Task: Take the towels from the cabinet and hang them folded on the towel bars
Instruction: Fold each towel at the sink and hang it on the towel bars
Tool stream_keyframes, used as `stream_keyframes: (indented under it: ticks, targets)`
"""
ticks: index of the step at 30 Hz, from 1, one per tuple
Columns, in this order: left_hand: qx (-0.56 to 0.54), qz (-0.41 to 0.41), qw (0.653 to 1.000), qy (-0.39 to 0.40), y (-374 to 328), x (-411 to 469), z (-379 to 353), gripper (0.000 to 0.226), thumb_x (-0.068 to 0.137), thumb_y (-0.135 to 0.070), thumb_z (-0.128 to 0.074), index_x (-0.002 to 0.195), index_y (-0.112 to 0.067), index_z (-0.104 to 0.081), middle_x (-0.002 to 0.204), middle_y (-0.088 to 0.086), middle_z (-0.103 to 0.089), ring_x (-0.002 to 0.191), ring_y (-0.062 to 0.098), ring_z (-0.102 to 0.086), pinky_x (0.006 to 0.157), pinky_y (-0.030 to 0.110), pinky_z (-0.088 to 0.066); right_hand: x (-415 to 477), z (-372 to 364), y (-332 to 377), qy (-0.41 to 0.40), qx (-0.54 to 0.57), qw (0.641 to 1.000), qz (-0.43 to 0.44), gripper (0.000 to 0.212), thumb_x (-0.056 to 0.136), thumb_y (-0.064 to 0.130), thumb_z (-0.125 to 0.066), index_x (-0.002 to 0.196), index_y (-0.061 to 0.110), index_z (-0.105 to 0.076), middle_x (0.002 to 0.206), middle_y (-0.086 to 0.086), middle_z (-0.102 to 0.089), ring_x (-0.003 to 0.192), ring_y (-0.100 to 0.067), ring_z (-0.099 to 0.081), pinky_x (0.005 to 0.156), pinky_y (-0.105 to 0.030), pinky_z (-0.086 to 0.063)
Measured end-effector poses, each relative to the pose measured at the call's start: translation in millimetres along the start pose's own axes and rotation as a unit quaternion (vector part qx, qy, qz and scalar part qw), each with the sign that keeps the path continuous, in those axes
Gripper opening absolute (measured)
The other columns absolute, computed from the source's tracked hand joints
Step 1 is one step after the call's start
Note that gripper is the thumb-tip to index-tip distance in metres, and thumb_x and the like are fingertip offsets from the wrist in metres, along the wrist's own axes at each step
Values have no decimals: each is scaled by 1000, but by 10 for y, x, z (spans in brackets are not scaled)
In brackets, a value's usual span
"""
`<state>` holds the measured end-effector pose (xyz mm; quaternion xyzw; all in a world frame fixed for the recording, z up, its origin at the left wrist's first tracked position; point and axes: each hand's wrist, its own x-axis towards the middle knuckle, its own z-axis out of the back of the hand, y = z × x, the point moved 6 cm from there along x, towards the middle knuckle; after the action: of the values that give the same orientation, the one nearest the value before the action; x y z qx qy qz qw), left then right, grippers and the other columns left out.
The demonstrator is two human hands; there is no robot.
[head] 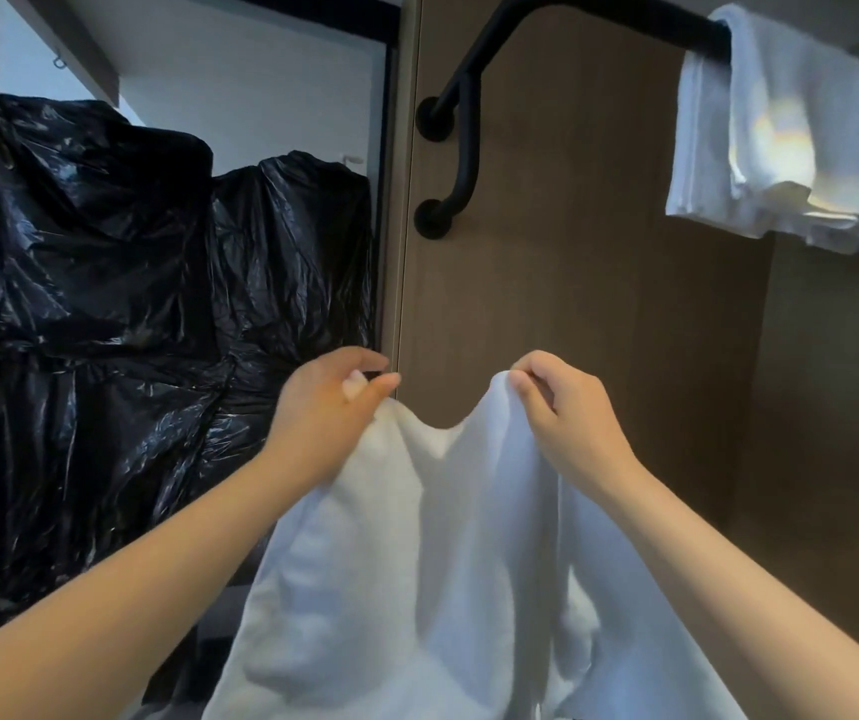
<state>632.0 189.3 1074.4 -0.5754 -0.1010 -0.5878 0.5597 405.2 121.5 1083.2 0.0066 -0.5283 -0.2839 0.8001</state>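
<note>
head view. the left hand (331, 402) and the right hand (557, 407) are raised side by side in front of a wooden panel (573, 283). each grip is pinching the top edge of one white towel (417, 563), thumb against curled fingers. the edge sags in a shallow dip between the two grips and the rest of the towel hangs loose below, running out of the bottom of the picture. it is unfolded and touches no bar.

above, a black towel bar (599, 13) runs right from its wall mounts (432, 119). a hung towel (760, 137), folded, is already draped over it at upper right. the bar's near stretch is bare. black plastic bags (105, 278) fill the opening at left.

judgement: the step in hand is folding, hanging not yet begun. to do it well, draw the grips apart until the top edge is taut, then bring corner to corner so the edges meet evenly. keep both pinches firm, since thick terry may slip. match the fold width of the hung towel, then drape it just beside that one.
</note>
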Motion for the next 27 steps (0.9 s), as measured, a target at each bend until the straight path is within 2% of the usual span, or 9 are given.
stream_keyframes:
  ticks: [2, 4, 5, 7, 9, 13, 19, 24, 27]
  targets:
    - [-64, -9, 997, 50, -131, -65, -127, 18, 90, -27, -66, 106, -21, -71, 99, -14, -65, 86, -22, -54, 65, 0, -44, 20, -26, 136, 22, 19, 999, 28, 23, 100, 22, -49, 79, 25, -55, 63, 13, -51, 60, -5, -46, 55, -14, -34]
    - [-93, -6, 990, 103, -194, -122, -240, 25, 93, -26, -63, 115, -17, -70, 109, -8, -68, 99, -7, -61, 79, 20, -55, 5, -60, 270, 43, 38, 997, 58, 22, 100, 21, -52, 79, 27, -56, 61, 13, -48, 57, -5, -42, 54, -15, -31]
    - [-91, -9, 988, 126, -211, -148, -285, 27, 95, -26, -60, 119, -19, -69, 114, -9, -68, 105, -1, -61, 90, 29, -53, -8, -76, 324, 53, 49, 995, 69, 22, 99, 21, -53, 79, 27, -57, 62, 12, -49, 57, -6, -41, 54, -15, -31]
    - [-124, -21, 977, 170, -250, -200, -356, 27, 97, -27, -56, 121, -24, -68, 117, -12, -68, 111, 3, -60, 100, 32, -47, -31, -89, 398, 65, 68, 992, 81, 20, 99, 21, -54, 81, 28, -60, 65, 9, -52, 59, -6, -42, 55, -14, -31]
    - [-189, -3, 958, 214, -258, -242, -407, 23, 98, -30, -54, 113, -29, -71, 111, -13, -71, 107, 3, -63, 95, 28, -48, -39, -67, 427, 65, 78, 991, 85, 19, 99, 21, -54, 82, 26, -63, 67, 8, -56, 61, -7, -46, 56, -13, -32]
    - [-241, 64, 932, 262, -199, -295, -442, 22, 92, -41, -60, 94, -26, -76, 93, -4, -75, 82, 5, -67, 72, 19, -49, -61, -13, 389, 59, 85, 992, 74, 19, 98, 20, -55, 81, 25, -63, 69, 2, -59, 64, -14, -50, 57, -17, -34]
    - [-196, 69, 933, 293, -224, -342, -395, 24, 82, -49, -67, 75, -27, -72, 76, -13, -71, 66, -5, -61, 68, 16, -45, -127, -19, 257, 62, 89, 993, 43, 19, 98, 21, -55, 82, 26, -65, 72, 5, -63, 69, -15, -55, 59, -21, -40]
    - [-150, 78, 954, 246, -189, -288, -346, 24, 95, -29, -58, 87, -9, -67, 84, -2, -67, 78, 12, -58, 79, 30, -45, -155, -32, 227, 73, 72, 993, 50, 20, 98, 23, -57, 81, 32, -63, 70, 15, -60, 68, -7, -55, 59, -12, -39]
    - [-78, 57, 969, 228, -218, -237, -267, 21, 93, -34, -57, 81, -19, -66, 83, -12, -63, 80, 7, -57, 72, 24, -42, -214, -97, 159, 111, 37, 992, 50, 14, 96, 24, -60, 84, 27, -65, 71, 14, -62, 69, -7, -57, 59, -13, -42]
